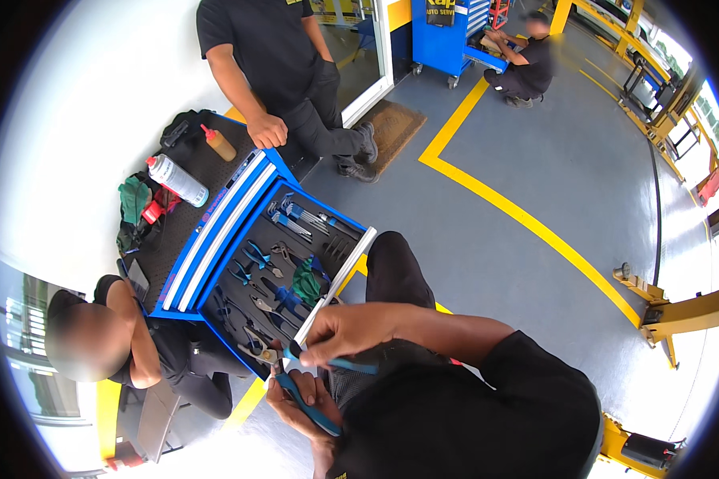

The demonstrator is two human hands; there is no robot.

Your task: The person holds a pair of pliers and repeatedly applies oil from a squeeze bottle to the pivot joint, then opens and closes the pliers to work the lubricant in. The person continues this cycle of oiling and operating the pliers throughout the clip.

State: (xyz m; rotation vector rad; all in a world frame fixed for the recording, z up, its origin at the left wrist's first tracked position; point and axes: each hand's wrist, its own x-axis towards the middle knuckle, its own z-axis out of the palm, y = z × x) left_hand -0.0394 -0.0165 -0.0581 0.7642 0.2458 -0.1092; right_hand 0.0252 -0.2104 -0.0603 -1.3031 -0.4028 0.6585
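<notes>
A pair of blue-handled pliers point(310, 409) with a metal head is held with its handles spread wide, over the near corner of an open tool drawer point(361, 246). Around the lower handle, below the pliers' head, my left hand point(294, 403) is closed. My right hand point(339, 331) is closed on the upper handle, whose end sticks out past the fingers. In the drawer lie several other pliers point(257, 257), hex keys point(289, 222) and a crumpled green cloth point(306, 279).
On the blue tool cabinet's dark top point(190, 227) are a spray can point(180, 182), a brown bottle point(219, 144) and a green bundle point(136, 199). One person stands beyond the cabinet, another is at its left. Farther off, a person squats by a blue tool cart point(439, 40).
</notes>
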